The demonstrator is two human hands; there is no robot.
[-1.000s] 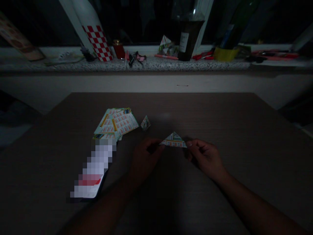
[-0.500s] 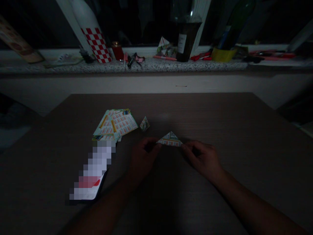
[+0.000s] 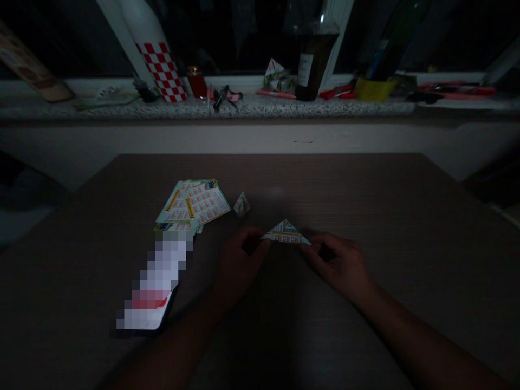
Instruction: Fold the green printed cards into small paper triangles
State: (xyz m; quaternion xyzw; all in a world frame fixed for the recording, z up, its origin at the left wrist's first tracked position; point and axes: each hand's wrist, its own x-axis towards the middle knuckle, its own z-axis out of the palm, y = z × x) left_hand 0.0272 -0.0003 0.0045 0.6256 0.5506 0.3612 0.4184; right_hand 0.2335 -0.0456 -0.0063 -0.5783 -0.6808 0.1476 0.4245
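A small printed paper folded into a triangle point(image 3: 286, 232) rests on the dark wooden table point(image 3: 365, 195) in front of me. My left hand point(image 3: 239, 262) pinches its left corner with curled fingers. My right hand point(image 3: 339, 262) pinches its right corner in the same way. A smaller folded paper piece point(image 3: 241, 204) sits just beyond, to the left. Left of that lies a stack of printed paper sheets point(image 3: 194, 203), and below the stack a phone point(image 3: 156, 287) lies flat with its screen lit.
The scene is very dim. A stone windowsill point(image 3: 252, 106) runs along the back, crowded with a red-and-white checkered roll point(image 3: 160, 67), a dark bottle point(image 3: 311, 59), a small red jar point(image 3: 197, 82), a yellow tape roll point(image 3: 369, 89), pens and another folded paper point(image 3: 276, 76).
Both hands stay on the triangle's corners. The triangle has sunk lower and flatter towards the table, and my right fingers have closed in over its right corner.
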